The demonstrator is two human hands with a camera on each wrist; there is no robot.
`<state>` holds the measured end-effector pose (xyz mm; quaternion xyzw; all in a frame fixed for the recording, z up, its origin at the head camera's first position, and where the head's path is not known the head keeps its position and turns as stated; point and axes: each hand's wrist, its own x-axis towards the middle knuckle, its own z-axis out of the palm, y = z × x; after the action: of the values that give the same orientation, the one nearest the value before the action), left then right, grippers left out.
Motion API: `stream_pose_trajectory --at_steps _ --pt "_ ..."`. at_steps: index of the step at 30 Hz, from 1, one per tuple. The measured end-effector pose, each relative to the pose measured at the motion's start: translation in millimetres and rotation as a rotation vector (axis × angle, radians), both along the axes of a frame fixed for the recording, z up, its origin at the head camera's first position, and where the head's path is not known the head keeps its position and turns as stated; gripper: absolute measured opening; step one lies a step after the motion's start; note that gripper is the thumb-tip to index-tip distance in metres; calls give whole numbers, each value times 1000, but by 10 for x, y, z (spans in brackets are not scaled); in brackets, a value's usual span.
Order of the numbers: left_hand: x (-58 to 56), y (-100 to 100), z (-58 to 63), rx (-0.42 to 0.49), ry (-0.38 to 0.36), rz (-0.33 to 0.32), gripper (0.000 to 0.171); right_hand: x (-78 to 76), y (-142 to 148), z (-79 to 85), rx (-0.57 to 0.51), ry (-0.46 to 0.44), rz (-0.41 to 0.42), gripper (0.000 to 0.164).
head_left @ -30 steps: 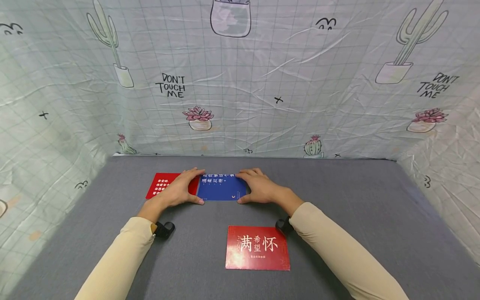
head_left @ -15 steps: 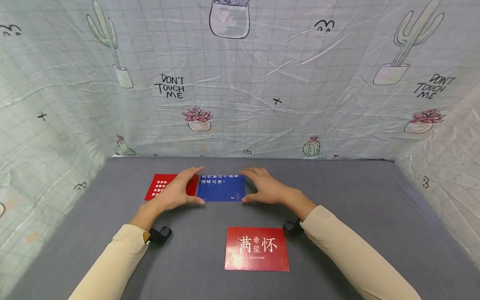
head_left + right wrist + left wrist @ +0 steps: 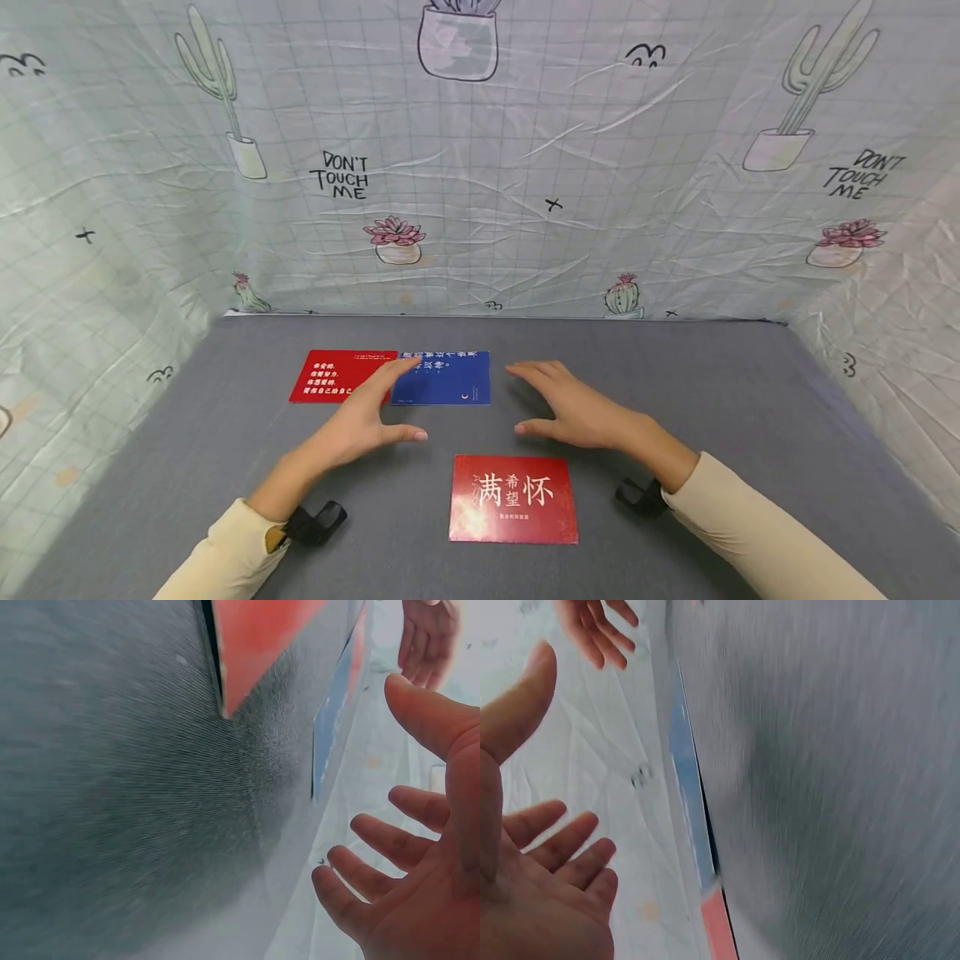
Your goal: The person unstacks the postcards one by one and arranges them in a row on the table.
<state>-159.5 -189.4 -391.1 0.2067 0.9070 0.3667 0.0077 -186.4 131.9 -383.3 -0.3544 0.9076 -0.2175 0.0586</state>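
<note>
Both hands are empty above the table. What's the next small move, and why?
I'd probably lower the left hand and right hand toward the near red card: both are open, and it lies apart, while the blue card and far red card lie side by side.

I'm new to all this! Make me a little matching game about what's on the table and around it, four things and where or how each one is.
Things:
1. Blue card
2. Red card with large characters
3. Right hand
4. Cactus-print cloth

Places and states:
A. Hangs behind the table
B. Fingers open, holding nothing
C. Lies beside the red card with lines of small text, on its right
D. The card lying nearest the person

Right pairs: 1-C, 2-D, 3-B, 4-A
</note>
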Motion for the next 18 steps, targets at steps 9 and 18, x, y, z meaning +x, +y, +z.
stream_pose_trajectory --at_steps 9,18 --pt "339 224 -114 9 -24 -24 98 363 228 -6 -90 -19 -5 79" --pt "553 428 -208 19 -67 -84 102 632 291 -120 -134 -61 -5 78"
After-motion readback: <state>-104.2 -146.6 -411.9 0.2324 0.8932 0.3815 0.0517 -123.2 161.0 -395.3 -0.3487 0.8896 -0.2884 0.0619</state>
